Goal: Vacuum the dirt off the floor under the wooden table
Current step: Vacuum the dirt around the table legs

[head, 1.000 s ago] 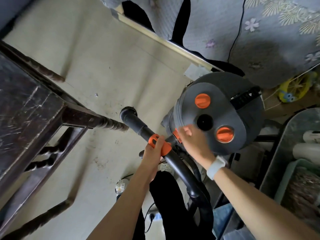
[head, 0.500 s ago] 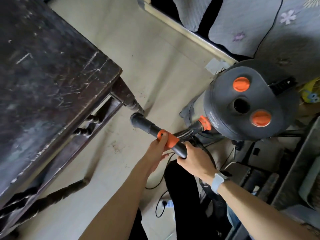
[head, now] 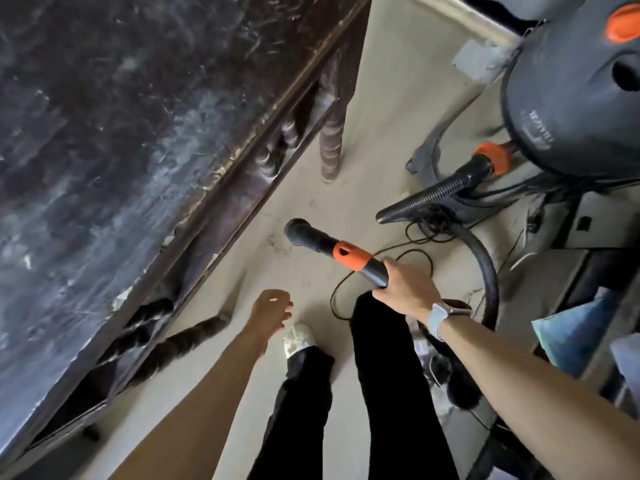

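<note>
We see the right hand with its grip wrapped round the black hose nozzle, just behind the orange collar; the nozzle mouth points left toward the wooden desk and hangs above the pale floor, near a faint patch of dirt. The left hand hangs free, fingers loosely spread, holding nothing. At far right stands the grey vacuum canister, its ribbed hose looping back along the floor.
</note>
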The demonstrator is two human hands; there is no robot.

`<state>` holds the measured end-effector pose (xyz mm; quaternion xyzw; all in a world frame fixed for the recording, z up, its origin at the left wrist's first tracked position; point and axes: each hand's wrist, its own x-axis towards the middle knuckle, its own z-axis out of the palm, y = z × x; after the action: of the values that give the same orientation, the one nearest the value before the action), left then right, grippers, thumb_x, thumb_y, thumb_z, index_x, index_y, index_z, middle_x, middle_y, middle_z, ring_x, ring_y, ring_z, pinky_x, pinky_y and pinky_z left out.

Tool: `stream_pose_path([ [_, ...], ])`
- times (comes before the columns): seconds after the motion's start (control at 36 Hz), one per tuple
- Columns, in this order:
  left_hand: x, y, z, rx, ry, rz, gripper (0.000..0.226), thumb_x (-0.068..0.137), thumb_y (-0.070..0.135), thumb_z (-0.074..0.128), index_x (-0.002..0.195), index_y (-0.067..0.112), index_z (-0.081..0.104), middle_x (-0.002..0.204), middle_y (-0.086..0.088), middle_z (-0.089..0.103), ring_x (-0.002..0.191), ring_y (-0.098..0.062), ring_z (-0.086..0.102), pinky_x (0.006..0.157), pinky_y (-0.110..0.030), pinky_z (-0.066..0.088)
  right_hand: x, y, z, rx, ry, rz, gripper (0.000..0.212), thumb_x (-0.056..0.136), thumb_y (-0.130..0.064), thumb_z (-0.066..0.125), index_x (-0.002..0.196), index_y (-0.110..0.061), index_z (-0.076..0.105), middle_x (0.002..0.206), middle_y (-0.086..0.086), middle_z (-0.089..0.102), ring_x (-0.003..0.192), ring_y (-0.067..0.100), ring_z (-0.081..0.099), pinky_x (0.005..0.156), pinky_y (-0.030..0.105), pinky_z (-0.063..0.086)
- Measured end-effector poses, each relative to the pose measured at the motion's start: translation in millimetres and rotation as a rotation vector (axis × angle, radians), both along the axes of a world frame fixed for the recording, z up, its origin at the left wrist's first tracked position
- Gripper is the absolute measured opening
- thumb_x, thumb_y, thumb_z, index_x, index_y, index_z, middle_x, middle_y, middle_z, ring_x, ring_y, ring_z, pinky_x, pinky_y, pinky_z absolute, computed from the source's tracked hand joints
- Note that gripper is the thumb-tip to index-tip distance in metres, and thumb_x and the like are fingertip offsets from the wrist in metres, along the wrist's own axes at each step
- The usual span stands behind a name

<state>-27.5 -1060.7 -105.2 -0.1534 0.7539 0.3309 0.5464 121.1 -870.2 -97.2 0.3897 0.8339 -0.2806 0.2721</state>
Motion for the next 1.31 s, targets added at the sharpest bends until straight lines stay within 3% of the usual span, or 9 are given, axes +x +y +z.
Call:
stream_pose_path([
  [0.25, 12.0, -45.8, -73.2, -0.041, 0.016, 0.009, 0.017, 0.095, 0.019, 0.048, 0.110, 0.013, 0.053, 0.100, -0.005, 0.061, 0.078, -0.018, 0.058, 0.071, -0.030, 0.045, -0.8, -40.8, -74.1, -0.042, -0.022, -0.034, 0.025, 0.082, -0.026, 0.059, 0.099, -0.016, 0.043, 0.074, 0.001, 0.053, 0.063, 0.025, 0.051, 0.052, 0.026, 0.033],
  [0.33, 18.9, -51.7, -103.2, -0.070, 0.035, 0.036, 0.008, 0.094, 0.018, 0.047, 0.098, 0.019, 0.054, 0.099, -0.004, 0.060, 0.083, -0.021, 0.059, 0.071, -0.031, 0.045, 7.0, -55.1, -108.1, -0.054, -0.064, 0.043, 0.023, 0.083, -0.026, 0.058, 0.099, -0.014, 0.047, 0.079, 0.004, 0.057, 0.070, 0.028, 0.056, 0.054, 0.026, 0.033],
  [0.42, 27.7, -60.9, -135.4, -0.119, 0.091, -0.039, 0.024, 0.092, 0.020, 0.047, 0.115, 0.014, 0.053, 0.100, -0.003, 0.061, 0.095, -0.028, 0.060, 0.082, -0.037, 0.047, 23.2, -70.2, -147.7, -0.078, -0.098, 0.075, 0.020, 0.081, -0.027, 0.059, 0.092, -0.017, 0.045, 0.087, 0.007, 0.064, 0.083, 0.031, 0.063, 0.061, 0.029, 0.038],
  [0.64, 49.2, -92.1, -237.1, -0.143, 0.362, -0.632, 0.044, 0.096, 0.024, 0.047, 0.139, 0.018, 0.039, 0.138, -0.008, 0.044, 0.117, -0.027, 0.052, 0.100, -0.040, 0.042, 51.2, -95.9, -254.3, -0.167, -0.087, 0.091, 0.029, 0.084, -0.026, 0.058, 0.107, -0.011, 0.048, 0.087, 0.006, 0.060, 0.086, 0.031, 0.063, 0.064, 0.029, 0.040],
  [0.81, 46.6, -101.8, -307.7, -0.073, 0.606, -1.132, 0.069, 0.095, 0.037, 0.050, 0.151, 0.022, 0.014, 0.158, -0.003, 0.011, 0.143, -0.026, 0.014, 0.110, -0.042, 0.029, 53.9, -113.4, -307.7, -0.178, -0.029, 0.192, 0.029, 0.083, -0.026, 0.058, 0.108, -0.014, 0.048, 0.092, 0.007, 0.062, 0.089, 0.031, 0.062, 0.065, 0.029, 0.036],
  [0.94, 39.7, -108.3, -359.0, 0.006, 0.669, -1.416, 0.079, 0.090, 0.054, 0.051, 0.152, 0.029, 0.008, 0.160, 0.006, 0.007, 0.147, -0.021, 0.002, 0.116, -0.045, 0.008, 57.4, -133.8, -332.6, -0.220, -0.014, 0.276, 0.024, 0.082, -0.025, 0.056, 0.104, -0.018, 0.047, 0.078, -0.004, 0.052, 0.083, 0.027, 0.060, 0.065, 0.028, 0.035],
  [1.03, 35.3, -109.7, -386.5, 0.107, 0.621, -1.418, 0.059, 0.090, 0.049, 0.054, 0.142, 0.026, 0.035, 0.143, 0.005, 0.043, 0.138, -0.019, 0.030, 0.117, -0.043, 0.012, 51.4, -139.6, -347.2, -0.277, 0.030, 0.288, 0.019, 0.082, -0.025, 0.057, 0.092, -0.022, 0.042, 0.071, -0.009, 0.048, 0.072, 0.021, 0.053, 0.056, 0.024, 0.033],
  [1.11, 26.3, -115.4, -411.1, 0.292, 0.811, -1.286, 0.037, 0.089, 0.042, 0.059, 0.118, 0.020, 0.055, 0.110, 0.003, 0.061, 0.109, -0.023, 0.052, 0.102, -0.037, 0.032, 39.3, -140.3, -365.0, -0.281, 0.067, 0.300, 0.020, 0.083, -0.025, 0.057, 0.093, -0.021, 0.040, 0.068, -0.008, 0.047, 0.068, 0.019, 0.053, 0.053, 0.020, 0.032],
  [1.31, 37.6, -143.4, -458.8, 0.443, 1.070, -1.101, 0.041, 0.086, 0.054, 0.040, 0.114, 0.024, 0.044, 0.101, -0.001, 0.067, 0.092, -0.028, 0.063, 0.083, -0.042, 0.048, 8.2, -155.2, -394.6, -0.476, 0.061, 0.185, 0.030, 0.085, -0.036, 0.061, 0.102, -0.015, 0.048, 0.085, 0.001, 0.061, 0.064, 0.023, 0.066, 0.056, 0.026, 0.053],
])
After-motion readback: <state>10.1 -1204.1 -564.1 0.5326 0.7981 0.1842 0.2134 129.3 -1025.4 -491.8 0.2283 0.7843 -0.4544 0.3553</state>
